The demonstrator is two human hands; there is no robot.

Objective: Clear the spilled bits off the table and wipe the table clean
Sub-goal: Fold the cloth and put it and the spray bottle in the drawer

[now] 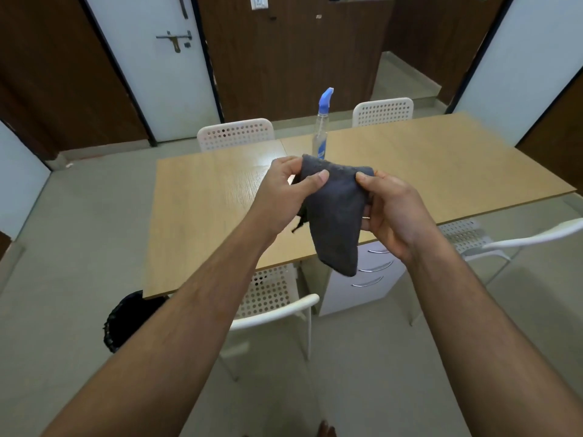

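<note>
The wooden table (202, 216) fills the middle of the view, two tops butted end to end, its surface bare of any spilled bits that can be made out at this range; a faint sheen lies on the wood near the far edge, though whether that is damp or only light cannot be told. White perforated chairs (235, 134) stand along the far side and another is tucked under the near edge; a pale drawer unit (362, 279) sits beneath the table, and a black bin (121, 323) rests on the floor by the near left corner. A clear spray bottle (321, 127) with a blue trigger head stands upright on the table, just beyond the hands.

The person holds a dark grey cloth (334, 216) in the air above the near half of the table; the left hand (280, 197) pinches its upper edge between thumb and curled fingers, and the right hand (391, 212) does the same at the other corner, thumb pressed on top, the rest of the cloth hanging slack below.

The step in hand looks to be readying the cloth, folding or straightening it; the clearing seems largely done. The next move probably calls for bunching the cloth into one palm, lowering it flat to the wood, and steering clear of the bottle.
</note>
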